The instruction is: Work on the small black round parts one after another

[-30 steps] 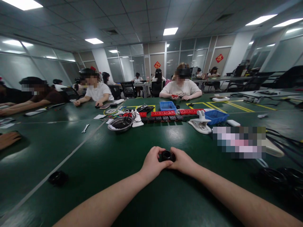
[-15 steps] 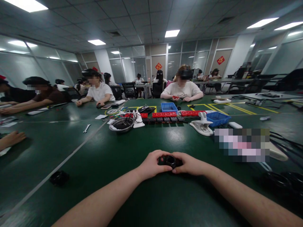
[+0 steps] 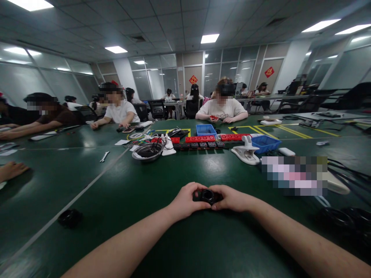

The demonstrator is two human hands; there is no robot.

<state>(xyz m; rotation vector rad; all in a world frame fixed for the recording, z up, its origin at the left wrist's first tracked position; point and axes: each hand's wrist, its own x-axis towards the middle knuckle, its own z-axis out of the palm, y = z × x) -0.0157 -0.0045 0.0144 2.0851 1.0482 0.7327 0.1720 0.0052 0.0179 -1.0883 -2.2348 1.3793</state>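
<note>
Between my two hands is a black plastic part with a round ring-shaped opening (image 3: 208, 195), held low over the green table (image 3: 185, 239). My left hand (image 3: 189, 199) grips its left side, fingers curled over the top and thumb along the lower front. From the other side my right hand (image 3: 227, 198) holds the part's right end, its thumb and index finger closed around it. The fingers cover both ends of the part, so its full shape is hidden. A similar-looking black ring-like part (image 3: 70, 218) lies on the table to the left.
Ahead are a bowl of black cable (image 3: 147, 152), red power strips (image 3: 201, 138), a white clip stand (image 3: 246, 151) and blue bins (image 3: 264, 144). Black rings (image 3: 337, 217) lie at right. A wrench (image 3: 104, 156) and another person's hand (image 3: 14, 170) are left. Co-workers sit opposite.
My hands keep the same hold on the black part, with hardly any movement. The whole view has shifted slightly.
</note>
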